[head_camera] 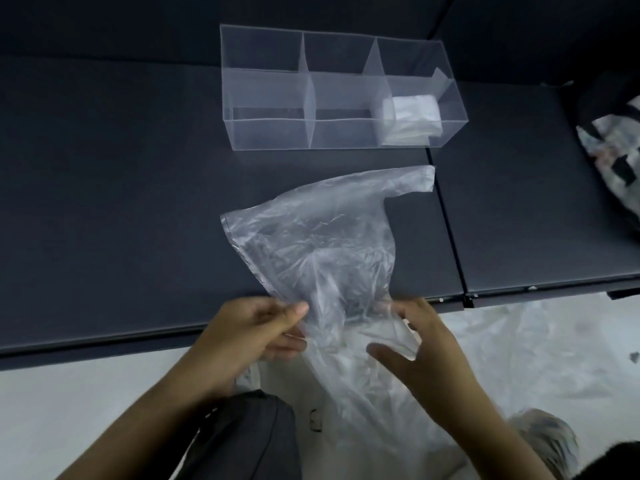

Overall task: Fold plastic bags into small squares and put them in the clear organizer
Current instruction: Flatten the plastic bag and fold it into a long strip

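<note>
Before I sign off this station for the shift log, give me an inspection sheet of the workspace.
Surface: dark padded surface, seam at right.
Job's things: clear organizer holds folded bags in its near right compartment; plastic bag lies crumpled, unfolded.
Clutter: patterned item at right edge; dark bag by the person.
Grippers: left hand and right hand hold the plastic bag's near end.
Cables: nothing seen.
Surroundings: pale floor with loose plastic.

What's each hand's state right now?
Left hand: pinching the plastic bag.
Right hand: touching it, thumb spread; grip cannot be told.
</note>
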Available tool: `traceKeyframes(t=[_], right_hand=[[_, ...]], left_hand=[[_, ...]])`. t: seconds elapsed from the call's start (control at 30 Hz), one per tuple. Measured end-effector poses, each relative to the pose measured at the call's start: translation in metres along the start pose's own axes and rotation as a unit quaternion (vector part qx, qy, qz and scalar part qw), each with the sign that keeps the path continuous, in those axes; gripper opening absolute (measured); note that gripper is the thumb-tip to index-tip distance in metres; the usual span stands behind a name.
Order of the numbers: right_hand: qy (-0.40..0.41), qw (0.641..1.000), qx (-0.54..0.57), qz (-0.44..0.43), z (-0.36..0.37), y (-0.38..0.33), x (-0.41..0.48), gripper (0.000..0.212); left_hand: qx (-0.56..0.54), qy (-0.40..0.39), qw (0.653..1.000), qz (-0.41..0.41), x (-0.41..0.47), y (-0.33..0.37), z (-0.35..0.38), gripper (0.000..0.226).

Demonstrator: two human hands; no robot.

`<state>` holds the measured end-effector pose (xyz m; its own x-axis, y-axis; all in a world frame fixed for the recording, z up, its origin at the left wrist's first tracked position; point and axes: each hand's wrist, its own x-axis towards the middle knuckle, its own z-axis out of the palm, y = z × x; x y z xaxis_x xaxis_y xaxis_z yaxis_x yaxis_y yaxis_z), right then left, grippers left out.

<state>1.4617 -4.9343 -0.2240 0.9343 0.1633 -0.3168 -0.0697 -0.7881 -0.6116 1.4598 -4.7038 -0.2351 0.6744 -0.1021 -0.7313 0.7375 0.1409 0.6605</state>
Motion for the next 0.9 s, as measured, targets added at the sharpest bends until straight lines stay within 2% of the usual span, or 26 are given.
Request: traceKeyframes(t=[0.07,0.13,0.23,0.33,0.4,0.47,0.57,0.67,0.77,0.9], right_hand=[[0.034,0.998,0.036,0.026,0.005,-0.001,0.008,0.024],[0.04,0.995,0.072,0.047,0.003,-0.002,0.018,0.012],[0.056,0.988,0.13,0.065,-0.013,0.006,0.035,0.014],[0.129,0.983,0.117,0.049,-0.034,0.021,0.049,0.022],[0.203,0.973,0.105,0.037,-0.041,0.029,0.052,0.021],[0.24,0.963,0.117,0.039,-0.039,0.033,0.051,0.024],[0.228,0.96,0.147,0.069,-0.024,0.035,0.044,0.039],[0.24,0.955,0.147,0.091,-0.009,0.037,0.04,0.034],[0.285,0.939,0.163,0.099,-0.006,0.035,0.045,0.026],[0.28,0.933,0.2,0.108,-0.009,0.03,0.052,0.018]], left_hand=[[0.0,-0.011,1.0,-0.012,0.003,-0.001,0.01,0.031],[-0.008,0.031,0.999,0.003,0.01,0.006,0.006,0.016],[-0.057,0.148,0.987,0.041,0.025,0.025,-0.023,0.013],[-0.079,0.219,0.968,0.089,0.036,0.041,-0.06,0.01],[-0.069,0.213,0.97,0.099,0.037,0.044,-0.078,0.012],[-0.067,0.192,0.975,0.093,0.034,0.042,-0.086,0.017],[-0.072,0.154,0.983,0.065,0.027,0.033,-0.081,0.039],[-0.044,0.096,0.994,0.038,0.021,0.025,-0.063,0.056],[-0.049,0.099,0.993,0.037,0.021,0.024,-0.046,0.052],[-0.063,0.109,0.992,0.027,0.021,0.028,-0.037,0.046]])
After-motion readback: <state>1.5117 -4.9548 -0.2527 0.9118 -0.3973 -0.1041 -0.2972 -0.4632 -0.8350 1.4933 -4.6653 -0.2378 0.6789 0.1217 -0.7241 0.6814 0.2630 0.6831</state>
